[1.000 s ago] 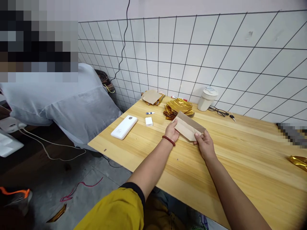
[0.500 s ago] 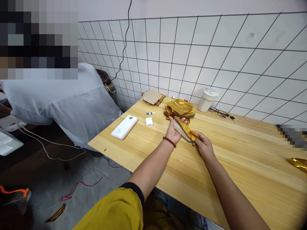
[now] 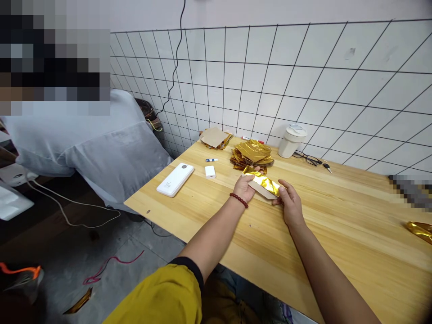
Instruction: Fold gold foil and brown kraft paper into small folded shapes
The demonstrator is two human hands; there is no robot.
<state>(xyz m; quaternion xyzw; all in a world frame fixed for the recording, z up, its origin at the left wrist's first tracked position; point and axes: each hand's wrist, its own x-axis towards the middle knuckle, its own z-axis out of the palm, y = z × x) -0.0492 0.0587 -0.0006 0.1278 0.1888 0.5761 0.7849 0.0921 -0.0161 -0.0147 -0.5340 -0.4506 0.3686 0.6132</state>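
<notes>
Between my two hands is a sheet of gold foil paper (image 3: 265,181), folded lengthwise, its shiny side up along the top and a pale strip showing below. My left hand (image 3: 245,186), with a dark red bead bracelet (image 3: 238,200) at the wrist, grips its left end, thumb on top. My right hand (image 3: 289,201) pinches the right end between thumb and fingers. Just behind the held sheet lies a loose stack of gold foil sheets (image 3: 252,154) on the wooden table (image 3: 337,225).
Farther back sits another paper stack (image 3: 215,137). Left of my hands are a white power bank (image 3: 175,179), a white charger (image 3: 209,172) and a small blue-white item (image 3: 212,160). A lidded cup (image 3: 292,141), glasses (image 3: 312,159) and a key (image 3: 327,167) stand near the wall. Another person (image 3: 111,135) is at left.
The gold flap has turned over along the sheet's length, so a flat gold band now faces up. My right hand has shifted slightly right along the end, and my left thumb has come down.
</notes>
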